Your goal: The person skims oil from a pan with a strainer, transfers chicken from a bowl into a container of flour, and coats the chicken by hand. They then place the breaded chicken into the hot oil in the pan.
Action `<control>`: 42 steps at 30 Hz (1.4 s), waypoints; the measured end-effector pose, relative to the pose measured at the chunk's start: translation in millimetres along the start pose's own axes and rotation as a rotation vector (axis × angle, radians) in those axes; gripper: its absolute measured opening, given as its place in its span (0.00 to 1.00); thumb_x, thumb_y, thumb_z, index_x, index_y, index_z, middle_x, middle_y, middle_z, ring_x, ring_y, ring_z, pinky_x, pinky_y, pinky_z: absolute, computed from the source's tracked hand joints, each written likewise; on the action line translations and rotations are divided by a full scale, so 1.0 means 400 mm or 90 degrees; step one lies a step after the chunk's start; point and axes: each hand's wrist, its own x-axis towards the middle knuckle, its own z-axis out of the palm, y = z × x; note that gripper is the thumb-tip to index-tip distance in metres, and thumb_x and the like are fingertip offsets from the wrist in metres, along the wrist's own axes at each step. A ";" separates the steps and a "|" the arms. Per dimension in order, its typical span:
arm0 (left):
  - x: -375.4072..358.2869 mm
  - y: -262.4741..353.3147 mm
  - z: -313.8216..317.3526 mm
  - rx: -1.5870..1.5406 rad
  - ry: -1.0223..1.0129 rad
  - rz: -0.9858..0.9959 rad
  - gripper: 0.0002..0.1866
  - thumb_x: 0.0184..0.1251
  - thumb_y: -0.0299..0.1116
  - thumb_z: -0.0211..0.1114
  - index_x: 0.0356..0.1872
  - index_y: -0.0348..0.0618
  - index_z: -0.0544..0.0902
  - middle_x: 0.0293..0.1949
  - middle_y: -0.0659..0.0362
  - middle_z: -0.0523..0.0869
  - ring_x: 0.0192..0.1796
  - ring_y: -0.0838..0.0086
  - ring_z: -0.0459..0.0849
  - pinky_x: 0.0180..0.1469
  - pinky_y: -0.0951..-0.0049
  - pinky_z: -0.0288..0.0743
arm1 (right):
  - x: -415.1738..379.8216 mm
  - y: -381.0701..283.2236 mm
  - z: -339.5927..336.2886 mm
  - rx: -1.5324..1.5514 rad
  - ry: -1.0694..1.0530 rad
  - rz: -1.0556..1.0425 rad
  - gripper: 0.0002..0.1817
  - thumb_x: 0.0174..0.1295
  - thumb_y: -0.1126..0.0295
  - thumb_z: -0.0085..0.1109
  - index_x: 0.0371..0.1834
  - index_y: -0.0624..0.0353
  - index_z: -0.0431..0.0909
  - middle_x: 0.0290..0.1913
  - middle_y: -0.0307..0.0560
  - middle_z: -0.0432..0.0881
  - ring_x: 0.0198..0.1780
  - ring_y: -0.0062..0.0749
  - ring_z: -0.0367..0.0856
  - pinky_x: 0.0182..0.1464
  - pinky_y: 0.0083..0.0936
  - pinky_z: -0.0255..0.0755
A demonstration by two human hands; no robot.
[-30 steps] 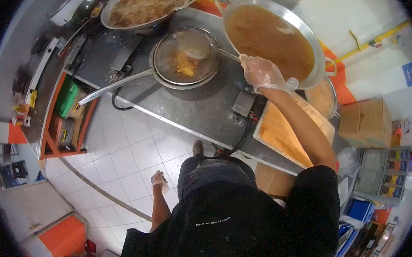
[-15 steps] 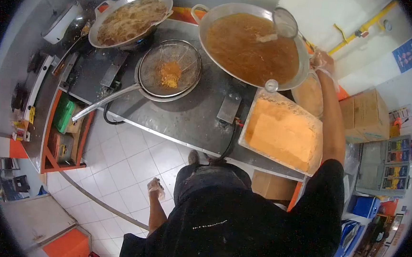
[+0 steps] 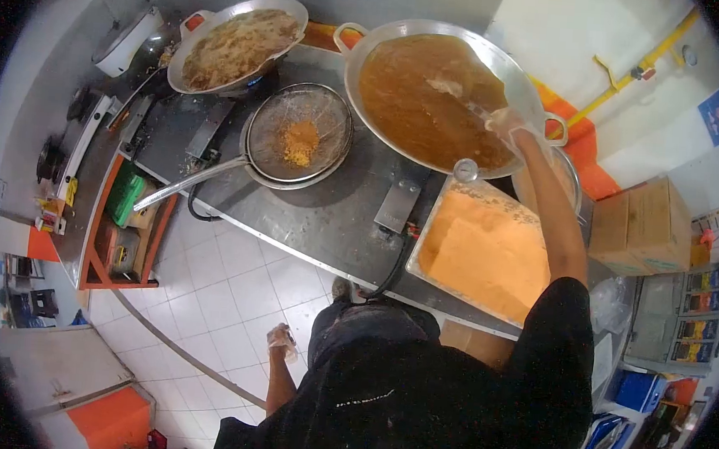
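Note:
My right hand (image 3: pixel 508 126), in a clear glove, grips the handle of a wire skimmer (image 3: pixel 451 87). The skimmer's head dips into the brown oil of a large steel wok (image 3: pixel 354 66) at the back of the counter. My left hand (image 3: pixel 283 341), also gloved, hangs at my side over the tiled floor with its fingers curled. I cannot make out anything in it. Left of the big wok, a round mesh strainer (image 3: pixel 299 133) with a small heap of orange crumbs rests in a long-handled pan.
A second wok (image 3: pixel 235 41) full of frying food stands at the back left. A tray of orange breading (image 3: pixel 483 250) lies on the steel counter (image 3: pixel 327 214) under my right arm. Cardboard boxes (image 3: pixel 639 223) stand at the right, an orange shelf (image 3: pixel 123 208) at the left.
My right hand carried the skimmer from over the mesh strainer, past the big wok's far right rim, and now down into its oil. My left hand stayed at my side.

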 end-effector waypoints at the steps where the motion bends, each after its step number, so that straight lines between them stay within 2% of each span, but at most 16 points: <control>1: 0.007 -0.023 -0.002 -0.028 -0.004 -0.006 0.12 0.57 0.38 0.53 0.22 0.41 0.75 0.16 0.58 0.74 0.16 0.70 0.72 0.19 0.68 0.72 | 0.003 -0.029 -0.015 0.077 -0.074 0.007 0.16 0.51 0.56 0.49 0.28 0.56 0.79 0.26 0.48 0.80 0.27 0.39 0.79 0.32 0.30 0.72; 3: 0.025 -0.066 -0.011 -0.027 -0.003 0.002 0.12 0.57 0.38 0.53 0.22 0.41 0.76 0.15 0.58 0.74 0.16 0.70 0.72 0.19 0.68 0.70 | -0.004 -0.099 -0.062 0.281 -0.189 0.103 0.13 0.49 0.59 0.55 0.23 0.57 0.78 0.18 0.43 0.74 0.26 0.30 0.74 0.27 0.31 0.66; 7: 0.030 -0.121 -0.035 0.020 0.003 0.051 0.13 0.57 0.39 0.52 0.22 0.41 0.77 0.15 0.58 0.74 0.16 0.71 0.72 0.19 0.67 0.67 | -0.043 -0.157 -0.081 0.592 -0.206 0.143 0.10 0.52 0.61 0.58 0.25 0.56 0.78 0.21 0.38 0.74 0.26 0.24 0.73 0.26 0.23 0.67; 9: 0.029 -0.132 -0.044 -0.041 -0.002 0.044 0.13 0.59 0.39 0.52 0.26 0.39 0.78 0.14 0.59 0.73 0.15 0.72 0.72 0.18 0.68 0.67 | -0.082 -0.229 -0.144 0.780 -0.139 0.265 0.07 0.54 0.62 0.59 0.26 0.52 0.78 0.17 0.29 0.66 0.18 0.14 0.62 0.19 0.16 0.55; 14: 0.083 -0.138 -0.078 -0.054 0.008 -0.052 0.11 0.55 0.39 0.58 0.25 0.41 0.78 0.18 0.56 0.78 0.20 0.69 0.77 0.24 0.67 0.71 | -0.100 -0.272 -0.157 0.825 -0.109 0.207 0.10 0.56 0.59 0.57 0.29 0.53 0.78 0.16 0.29 0.65 0.17 0.15 0.61 0.19 0.17 0.54; 17: 0.267 -0.245 -0.102 0.308 -0.021 0.272 0.10 0.50 0.39 0.62 0.28 0.42 0.80 0.23 0.55 0.82 0.26 0.67 0.82 0.28 0.67 0.74 | -0.081 -0.249 -0.100 0.806 -0.070 0.209 0.10 0.57 0.58 0.56 0.30 0.52 0.77 0.17 0.29 0.65 0.18 0.15 0.60 0.20 0.17 0.54; 22: 0.289 -0.189 -0.117 0.425 -0.025 0.286 0.09 0.48 0.36 0.62 0.30 0.45 0.80 0.26 0.56 0.84 0.30 0.65 0.83 0.33 0.67 0.77 | -0.178 -0.468 -0.403 0.598 -0.138 0.155 0.11 0.54 0.59 0.55 0.29 0.55 0.76 0.21 0.33 0.67 0.23 0.18 0.64 0.25 0.19 0.59; 24: 0.098 0.015 -0.104 0.506 -0.057 0.120 0.08 0.49 0.35 0.61 0.30 0.44 0.81 0.25 0.55 0.83 0.32 0.65 0.83 0.37 0.67 0.77 | -0.188 -0.538 -0.443 0.329 -0.180 0.008 0.18 0.53 0.59 0.51 0.39 0.63 0.76 0.36 0.48 0.79 0.37 0.36 0.77 0.45 0.30 0.70; 26: 0.146 0.019 -0.110 0.818 -0.098 0.396 0.11 0.45 0.35 0.63 0.32 0.44 0.80 0.24 0.55 0.83 0.32 0.65 0.83 0.39 0.67 0.76 | -0.211 -0.609 -0.383 0.344 -0.123 -0.045 0.22 0.51 0.60 0.50 0.48 0.59 0.76 0.46 0.54 0.78 0.48 0.44 0.75 0.54 0.34 0.66; 28: 0.349 -0.097 -0.138 0.637 -0.135 0.410 0.17 0.40 0.35 0.67 0.35 0.43 0.79 0.23 0.57 0.83 0.32 0.67 0.83 0.39 0.68 0.76 | -0.244 -0.696 -0.329 0.435 -0.143 -0.072 0.24 0.51 0.61 0.50 0.54 0.54 0.74 0.50 0.54 0.76 0.52 0.44 0.74 0.58 0.34 0.64; 31: 0.398 -0.026 -0.119 0.541 -0.225 0.221 0.23 0.34 0.36 0.71 0.37 0.42 0.77 0.23 0.56 0.83 0.33 0.66 0.83 0.41 0.69 0.76 | -0.241 -0.825 -0.158 0.554 -0.224 -0.036 0.13 0.49 0.65 0.50 0.36 0.55 0.78 0.31 0.58 0.78 0.38 0.50 0.79 0.40 0.38 0.72; 34: 0.241 0.134 -0.065 0.803 -0.221 0.477 0.15 0.45 0.36 0.64 0.35 0.40 0.77 0.22 0.57 0.81 0.26 0.68 0.81 0.32 0.68 0.76 | -0.206 -0.986 0.073 0.685 -0.180 0.220 0.13 0.49 0.68 0.50 0.32 0.65 0.80 0.34 0.63 0.80 0.39 0.51 0.80 0.39 0.38 0.74; 36: 0.178 0.198 -0.037 0.730 -0.221 0.521 0.12 0.53 0.37 0.60 0.34 0.39 0.77 0.21 0.57 0.80 0.22 0.70 0.80 0.26 0.68 0.76 | -0.196 -1.034 0.133 0.648 -0.186 0.261 0.16 0.51 0.61 0.54 0.33 0.63 0.80 0.35 0.60 0.81 0.40 0.50 0.80 0.46 0.35 0.72; 38: 0.198 0.198 -0.017 0.525 -0.254 0.469 0.12 0.60 0.38 0.52 0.33 0.40 0.78 0.18 0.59 0.76 0.16 0.72 0.76 0.20 0.70 0.72 | -0.215 -1.015 0.142 0.736 -0.252 0.276 0.21 0.54 0.55 0.54 0.39 0.63 0.79 0.43 0.61 0.79 0.48 0.50 0.77 0.52 0.35 0.69; 40: 0.170 0.221 0.020 0.204 -0.237 0.184 0.13 0.60 0.39 0.51 0.34 0.41 0.78 0.15 0.59 0.72 0.15 0.73 0.74 0.19 0.71 0.72 | -0.269 -0.951 0.077 0.619 -0.295 0.216 0.28 0.53 0.48 0.53 0.50 0.59 0.74 0.52 0.61 0.74 0.55 0.47 0.72 0.57 0.36 0.65; 42: 0.155 0.226 0.030 0.194 -0.249 0.178 0.13 0.60 0.40 0.52 0.34 0.42 0.78 0.15 0.60 0.72 0.15 0.73 0.73 0.19 0.72 0.72 | -0.350 -0.880 0.024 0.582 -0.268 0.226 0.28 0.57 0.49 0.47 0.55 0.55 0.69 0.58 0.56 0.69 0.59 0.45 0.68 0.60 0.36 0.61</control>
